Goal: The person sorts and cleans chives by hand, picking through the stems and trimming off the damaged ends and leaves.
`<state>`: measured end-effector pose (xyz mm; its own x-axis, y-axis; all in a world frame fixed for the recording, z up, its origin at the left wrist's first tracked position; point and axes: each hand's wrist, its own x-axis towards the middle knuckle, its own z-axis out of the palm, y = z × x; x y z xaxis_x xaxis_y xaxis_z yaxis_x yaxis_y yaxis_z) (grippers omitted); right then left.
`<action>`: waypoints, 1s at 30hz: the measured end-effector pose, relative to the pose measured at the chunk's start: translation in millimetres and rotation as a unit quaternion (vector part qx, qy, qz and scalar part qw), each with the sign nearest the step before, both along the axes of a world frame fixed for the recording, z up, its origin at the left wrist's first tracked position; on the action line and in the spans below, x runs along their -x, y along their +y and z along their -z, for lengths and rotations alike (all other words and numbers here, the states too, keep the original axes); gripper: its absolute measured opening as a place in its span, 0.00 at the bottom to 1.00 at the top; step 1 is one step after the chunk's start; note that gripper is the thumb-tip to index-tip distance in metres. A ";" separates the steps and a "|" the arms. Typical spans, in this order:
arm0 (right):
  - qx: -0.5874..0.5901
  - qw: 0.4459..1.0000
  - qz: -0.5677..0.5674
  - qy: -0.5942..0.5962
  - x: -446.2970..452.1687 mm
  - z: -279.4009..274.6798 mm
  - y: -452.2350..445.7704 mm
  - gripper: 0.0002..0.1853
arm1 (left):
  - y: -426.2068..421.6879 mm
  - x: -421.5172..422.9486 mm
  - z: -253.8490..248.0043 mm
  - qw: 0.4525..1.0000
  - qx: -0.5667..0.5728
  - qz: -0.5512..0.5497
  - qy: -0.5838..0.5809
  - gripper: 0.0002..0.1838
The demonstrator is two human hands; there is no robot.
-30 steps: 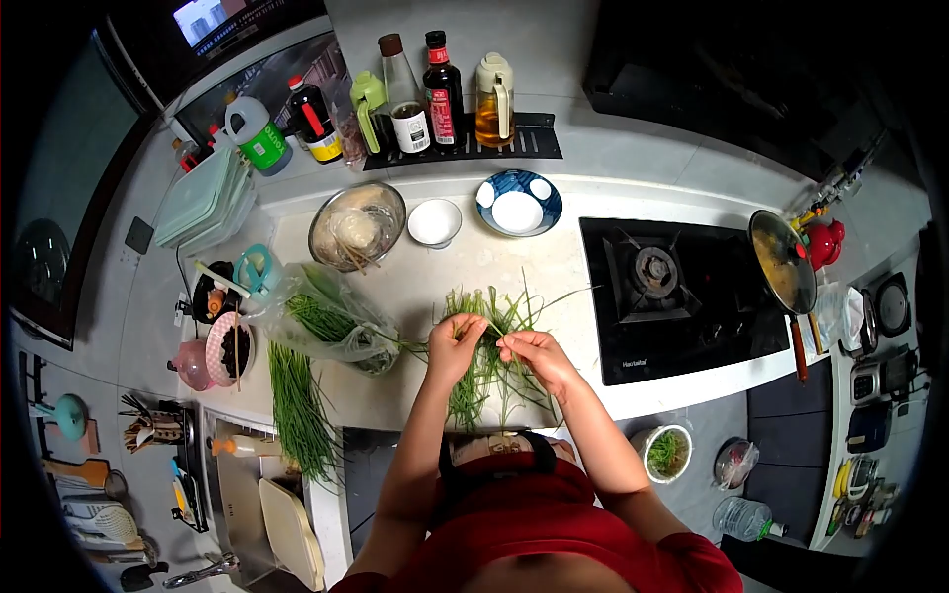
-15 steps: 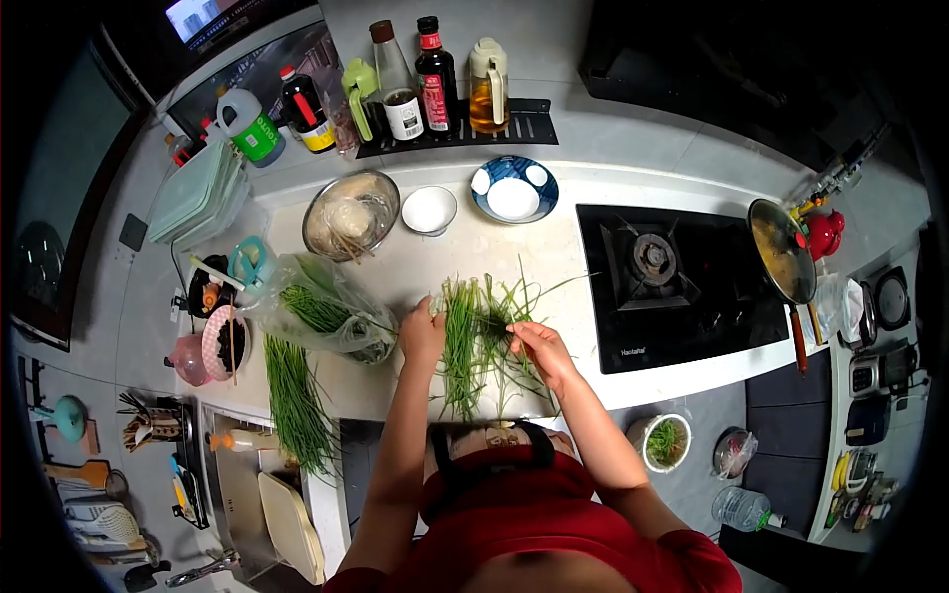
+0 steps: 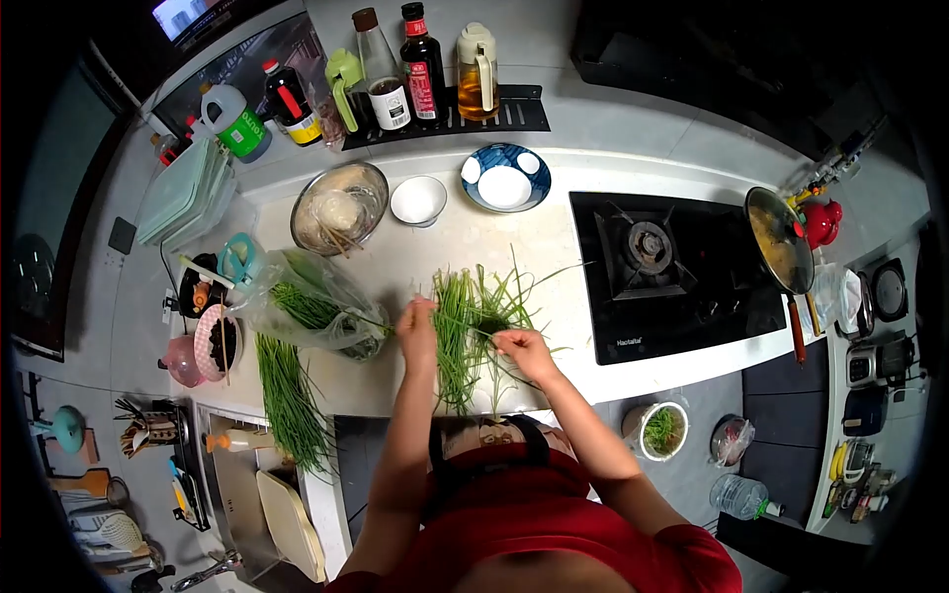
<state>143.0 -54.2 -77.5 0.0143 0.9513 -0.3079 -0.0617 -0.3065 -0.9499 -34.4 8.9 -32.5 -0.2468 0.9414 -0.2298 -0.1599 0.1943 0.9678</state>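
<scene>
Loose garlic chives [image 3: 455, 341] lie in a spread pile on the pale counter, stalks pointing away from me. At the pile's left edge, my left hand [image 3: 417, 331] is closed in a pinch, with thin pale stalk ends showing above the fingers. My right hand [image 3: 524, 353] is closed too, its thumb and fingertips pinching a thin chive stalk at the pile's right side. How many stalks each hand holds is too small to tell. Left of my left hand lies a clear plastic bag [image 3: 358, 334] with more greens. A long bunch of chives [image 3: 287, 395] hangs over the counter's front edge.
Behind the pile stand a metal bowl [image 3: 336, 237], a white bowl [image 3: 419, 201] and a blue patterned bowl [image 3: 506, 186]. A gas stove [image 3: 652, 306] is at right, with a lidded pan [image 3: 776, 237]. A white bin [image 3: 656, 432] holding green scraps sits below on the floor.
My right hand has moved slightly left and toward me, with its fingers still pinched. My left hand stays beside the pile. The whole view has shifted a little.
</scene>
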 end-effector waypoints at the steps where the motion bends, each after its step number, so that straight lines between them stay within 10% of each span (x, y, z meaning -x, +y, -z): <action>1: 0.001 1.000 0.013 -0.025 -5.8 16.2 -3.7 0.10 | 2.8 15.0 2.9 0.999 0.008 0.013 -0.037 0.15; 5: 0.022 0.968 0.023 -0.247 -30.4 48.6 -10.2 0.08 | 5.9 32.3 -7.3 0.977 -0.096 -0.067 -0.178 0.14; 8: -0.102 0.845 0.074 -0.520 -30.3 39.7 -6.4 0.09 | 1.9 46.2 -16.4 0.972 -0.139 -0.087 -0.170 0.15; 13: -0.069 0.936 0.123 -0.324 -10.8 38.1 28.1 0.07 | -6.9 50.2 -31.8 0.984 -0.114 -0.071 -0.121 0.15; 24: -0.001 0.805 -0.012 -0.593 28.3 37.6 94.1 0.09 | -29.3 49.4 -23.9 0.996 0.003 0.013 -0.083 0.09; 30: -0.073 0.987 0.121 -0.078 37.4 8.9 91.3 0.05 | -13.6 52.9 -24.2 0.998 -0.012 0.057 -0.032 0.07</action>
